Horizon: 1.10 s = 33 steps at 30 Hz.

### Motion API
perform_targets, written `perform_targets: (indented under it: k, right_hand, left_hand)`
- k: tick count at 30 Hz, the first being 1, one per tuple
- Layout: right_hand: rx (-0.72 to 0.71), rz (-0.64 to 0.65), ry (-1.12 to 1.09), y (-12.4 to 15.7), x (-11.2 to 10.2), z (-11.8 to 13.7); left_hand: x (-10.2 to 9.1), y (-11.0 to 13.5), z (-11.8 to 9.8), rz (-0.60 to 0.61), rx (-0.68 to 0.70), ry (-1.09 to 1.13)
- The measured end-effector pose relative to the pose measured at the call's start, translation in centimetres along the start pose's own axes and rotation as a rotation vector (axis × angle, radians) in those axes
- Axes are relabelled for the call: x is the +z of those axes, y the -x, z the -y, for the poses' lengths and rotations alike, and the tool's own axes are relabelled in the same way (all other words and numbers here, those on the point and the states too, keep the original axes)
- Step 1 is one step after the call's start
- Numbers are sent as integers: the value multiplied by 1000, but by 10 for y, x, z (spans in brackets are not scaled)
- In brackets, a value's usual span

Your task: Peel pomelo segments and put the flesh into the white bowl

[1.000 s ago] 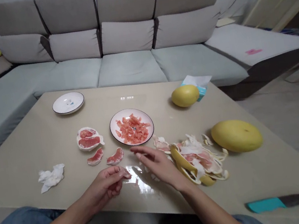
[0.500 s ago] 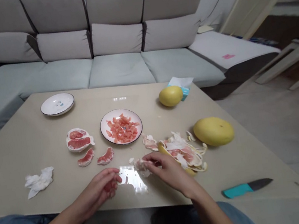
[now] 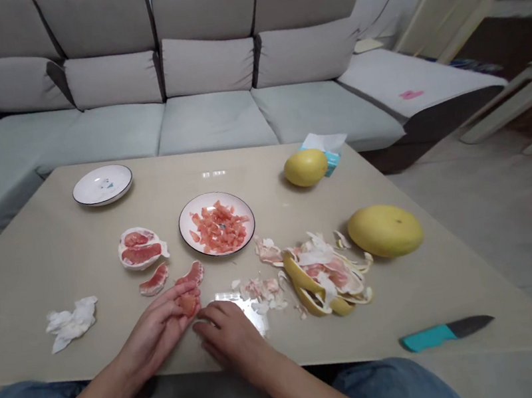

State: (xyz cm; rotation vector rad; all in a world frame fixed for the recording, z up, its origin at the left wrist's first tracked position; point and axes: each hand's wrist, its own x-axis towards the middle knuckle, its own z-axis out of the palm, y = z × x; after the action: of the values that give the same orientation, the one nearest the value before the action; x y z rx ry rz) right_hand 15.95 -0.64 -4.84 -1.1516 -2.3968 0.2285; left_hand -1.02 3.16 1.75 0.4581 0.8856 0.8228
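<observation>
My left hand (image 3: pixel 158 327) is turned palm up, and a small piece of red pomelo flesh (image 3: pixel 188 304) is held in its fingers. Close beside it, my right hand (image 3: pixel 235 338) has its fingers curled together; anything between the tips is too hidden to name. Just beyond the left fingers lie two pomelo segments, a nearer one (image 3: pixel 193 273) partly covered by the fingertips and another (image 3: pixel 154 280) to its left. A partly peeled pomelo chunk (image 3: pixel 140 249) sits behind them. Torn pomelo flesh fills part of a dark-rimmed plate (image 3: pixel 185 235).
Pomelo peel (image 3: pixel 310 286) and membrane scraps (image 3: pixel 263 290) lie right of my hands. Two whole pomelos, one near (image 3: pixel 385 230) and one far (image 3: pixel 305 168), a tissue pack (image 3: pixel 332 160), a teal-handled knife (image 3: pixel 432 337), crumpled tissue (image 3: pixel 72 322) and another plate (image 3: pixel 102 186) are on the table.
My right hand has left the membrane scraps and moved left to my left hand. The left hand has shifted slightly left and turned palm up, showing the pomelo piece.
</observation>
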Motion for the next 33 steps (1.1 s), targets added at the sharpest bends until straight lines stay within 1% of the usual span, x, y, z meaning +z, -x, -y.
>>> perform_targets:
  k: [2, 3, 5, 7, 9, 10, 12, 15, 17, 19, 22, 23, 24, 26, 30, 33]
  right_hand:
    - [-2, 15, 84, -1, 8, -2]
    - [13, 13, 107, -1, 6, -7]
    - [63, 0, 145, 3, -6, -23]
    - [145, -30, 182, 7, -24, -39]
    - [228, -71, 202, 11, -39, -48]
    - [244, -83, 199, 11, -43, -48]
    - [211, -80, 170, 11, -41, -39]
    - [75, -35, 113, 7, -24, -21]
    - [11, -20, 117, 4, -15, -17]
    - [62, -47, 151, 4, -15, -23]
    - [195, -116, 164, 8, -32, -36]
    - [240, -137, 126, 9, -39, -38]
    - [298, -161, 27, 10, -45, -37]
    - [371, -147, -209, 11, -52, -31]
    - [476, -63, -625, 7, -50, -10]
    - [564, -59, -827, 3, -48, -2]
  left_hand:
    - [0, 1, -2, -31, -11, -39]
    - [1, 1, -2, -42, -22, -57]
    - [1, 2, -3, -51, -42, -81]
    - [2, 3, -3, -62, -43, -95]
    - [2, 3, -4, -81, -32, -108]
    - [3, 3, -4, -88, -26, -116]
    - [4, 2, -4, -86, -17, -129]
    - [3, 1, -1, -39, -22, -132]
    - [1, 1, 5, -7, -33, -113]
    - [-1, 2, 14, 14, -52, -97]
    - [-3, 5, 30, 58, -107, -113]
    - [-3, 5, 34, 72, -123, -116]
    - [-3, 6, 36, 84, -132, -118]
    - [-1, 7, 38, 102, -121, -114]
    - [4, 6, 33, 77, -23, -123]
    - [5, 3, 30, 52, 60, -177]
